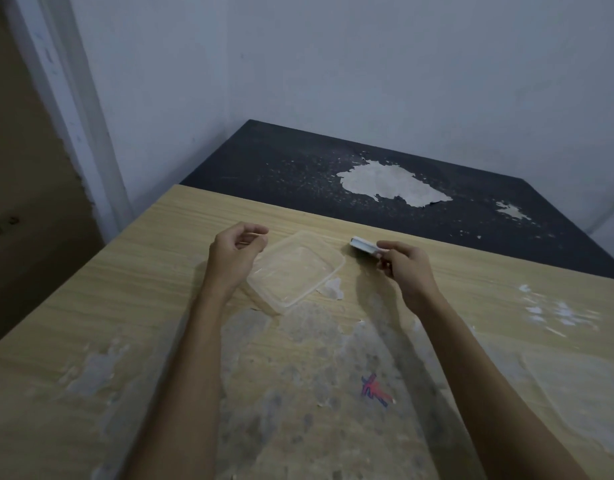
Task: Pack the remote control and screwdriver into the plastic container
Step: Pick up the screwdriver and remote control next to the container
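Two bare forearms reach forward over a worn, light wood-grain table [472, 306] whose surface is peeling in grey patches. Between the two hands lies a clear plastic container [296, 270], shallow and rectangular, turned at an angle, resting flat on the table with nothing visible inside it.

The left hand [234, 252] hovers just beside the container's left edge. Its fingers are loosely curled with the thumb and forefinger near each other; something thin may be pinched there, but it is too dim to tell what, or whether anything is held at all.

The right hand [404, 263] is just to the right of the container. Its fingers are closed around one end of a small, pale, flat remote control [364, 245], whose free end points left toward the container's far right corner. The remote sits low over the table; whether it touches the surface cannot be told.

Nearer the viewer than the right hand, a small red and blue scribble [375, 389] marks the tabletop. Beyond both hands sits a dark table [298, 161] with flaked white patches, against a pale wall [368, 64].
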